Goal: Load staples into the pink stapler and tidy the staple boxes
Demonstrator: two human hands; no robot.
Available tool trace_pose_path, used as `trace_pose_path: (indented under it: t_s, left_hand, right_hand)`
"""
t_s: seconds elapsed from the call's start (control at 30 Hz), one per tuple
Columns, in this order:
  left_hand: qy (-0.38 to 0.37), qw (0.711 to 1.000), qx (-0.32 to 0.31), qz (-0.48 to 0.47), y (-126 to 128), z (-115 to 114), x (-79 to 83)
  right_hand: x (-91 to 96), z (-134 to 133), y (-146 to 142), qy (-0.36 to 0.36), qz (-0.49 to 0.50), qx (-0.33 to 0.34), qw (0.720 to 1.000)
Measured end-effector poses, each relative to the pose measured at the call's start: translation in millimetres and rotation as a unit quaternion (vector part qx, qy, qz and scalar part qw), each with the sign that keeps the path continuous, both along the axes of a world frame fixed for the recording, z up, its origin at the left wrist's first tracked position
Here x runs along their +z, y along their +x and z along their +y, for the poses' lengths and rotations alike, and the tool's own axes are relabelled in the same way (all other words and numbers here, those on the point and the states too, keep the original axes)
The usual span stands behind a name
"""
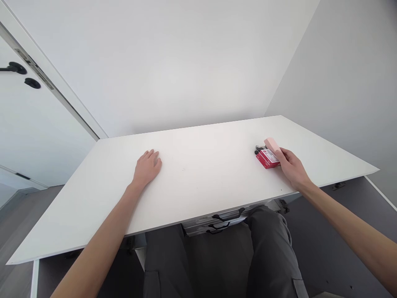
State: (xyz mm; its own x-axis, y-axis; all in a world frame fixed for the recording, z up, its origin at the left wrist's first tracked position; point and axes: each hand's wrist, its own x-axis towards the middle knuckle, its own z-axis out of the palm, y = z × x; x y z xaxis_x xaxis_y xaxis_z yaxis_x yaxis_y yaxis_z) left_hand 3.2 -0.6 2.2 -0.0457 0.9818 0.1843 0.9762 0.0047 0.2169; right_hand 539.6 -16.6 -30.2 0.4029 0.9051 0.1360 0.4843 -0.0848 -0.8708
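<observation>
Left hand [147, 167] palm down on the white bench [204, 169], left half, between the far and near edges; grip loose, fingers slightly bent, thumb out to the side. Right hand [291, 167] over the right half, its forearm crossing the near edge toward the near right corner. Its grip is narrow, holding a pale pink block [272, 145], thumb along it, block slanting up toward the far edge. Red-and-white box [267, 159] just below the block, at the same hand, roughly midway between far and near edges, closer to the right edge than the left; can't tell if it is gripped too or rests on the bench. Small dark item [258, 149] just beside the box, on its far left side, partly hidden, can't make out what. Under the near edge: drawers with black handles [229, 215], between two legs in dark grey trousers [164, 265]. Past the left edge, white door [37, 124], black handle [17, 68]. Wall [198, 62] along the far edge.
</observation>
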Motion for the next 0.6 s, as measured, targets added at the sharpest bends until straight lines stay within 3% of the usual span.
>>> trace_pose_path:
  t_s: [0.33, 0.6]
  left_hand:
    - [-0.002, 1.000, 0.000, -0.003, -1.0, 0.5, -1.1]
    - [0.004, 1.000, -0.004, -0.002, -2.6, 1.8, -3.5]
  right_hand:
    - [8.0, -2.9, -29.4, -0.005, 0.017, 0.029, 0.999]
    - [12.7, -7.8, -84.4, 0.013, 0.010, 0.116, 0.993]
